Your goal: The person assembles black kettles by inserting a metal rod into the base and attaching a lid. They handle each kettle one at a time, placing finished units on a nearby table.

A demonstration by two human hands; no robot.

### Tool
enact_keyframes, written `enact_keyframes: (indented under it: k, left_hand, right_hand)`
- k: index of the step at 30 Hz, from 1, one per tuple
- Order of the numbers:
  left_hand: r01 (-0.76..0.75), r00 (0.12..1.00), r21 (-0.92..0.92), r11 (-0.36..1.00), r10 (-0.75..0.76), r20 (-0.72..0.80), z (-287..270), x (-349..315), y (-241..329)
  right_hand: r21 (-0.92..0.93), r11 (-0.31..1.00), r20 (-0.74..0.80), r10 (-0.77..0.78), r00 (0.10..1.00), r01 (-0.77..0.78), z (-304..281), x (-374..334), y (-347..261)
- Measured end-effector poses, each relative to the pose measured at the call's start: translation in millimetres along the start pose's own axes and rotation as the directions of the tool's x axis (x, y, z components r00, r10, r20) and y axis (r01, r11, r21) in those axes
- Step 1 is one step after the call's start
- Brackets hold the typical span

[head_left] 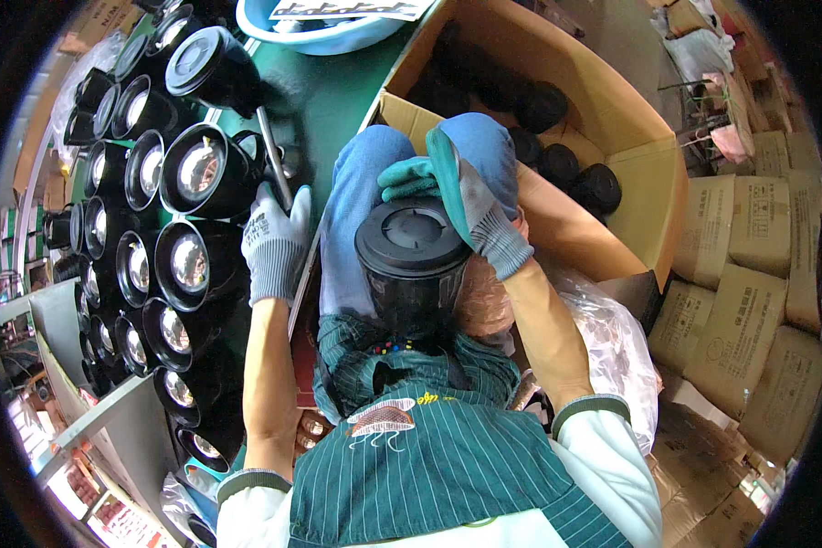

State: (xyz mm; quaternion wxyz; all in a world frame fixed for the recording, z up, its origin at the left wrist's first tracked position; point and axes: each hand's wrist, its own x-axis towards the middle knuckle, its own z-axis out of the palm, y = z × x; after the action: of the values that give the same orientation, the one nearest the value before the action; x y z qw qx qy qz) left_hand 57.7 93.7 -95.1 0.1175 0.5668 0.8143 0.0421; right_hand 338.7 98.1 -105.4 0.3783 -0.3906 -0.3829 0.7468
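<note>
A black lidded container, shaped like a pot with a round ribbed lid, stands upright between my thighs. My right hand, in a grey and green glove, is beside and above the lid with its fingers stretched out; whether it touches the lid I cannot tell. On the left, my left hand in a grey glove is closed around the lower end of a slim metal rod at the green table's edge. Just left of that hand are rows of black bowl-shaped parts with shiny silver centres.
The green tabletop carries a light blue basin at the back. Right of my knees an open cardboard box holds several black round items. Clear plastic wrap lies by my right arm, and stacked cartons stand farther right.
</note>
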Motion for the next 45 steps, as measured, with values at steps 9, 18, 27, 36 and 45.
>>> enact_keyframes:
  k: [9, 18, 27, 36, 45]
  left_hand:
    - [-0.391, 0.9, -0.218, 0.894, 0.322, -0.292, 15, 2, -28]
    - [-0.599, 0.596, -0.345, 0.723, 0.69, 0.412, -153, -42, 61]
    - [-0.612, 0.763, 0.297, 0.733, 0.449, 0.466, -161, -103, 87]
    - [-0.597, 0.785, 0.027, 0.802, 0.576, 0.228, -115, -95, 44]
    - [-0.858, 0.499, -0.14, 0.494, 0.866, -0.003, -65, -41, -18]
  right_hand:
    - [0.132, 0.981, -0.191, -0.113, 0.975, 0.14, 9, -10, -3]
    - [0.752, 0.572, -0.229, -0.237, 0.944, 0.327, 16, -25, -19]
    - [0.322, 0.939, -0.116, -0.086, 0.99, 0.119, 24, 28, 6]
    - [0.626, 0.774, 0.151, -0.239, 0.959, 0.094, 20, 6, 27]
    - [0.759, 0.648, 0.207, -0.33, 0.921, 0.062, 31, -36, 11]
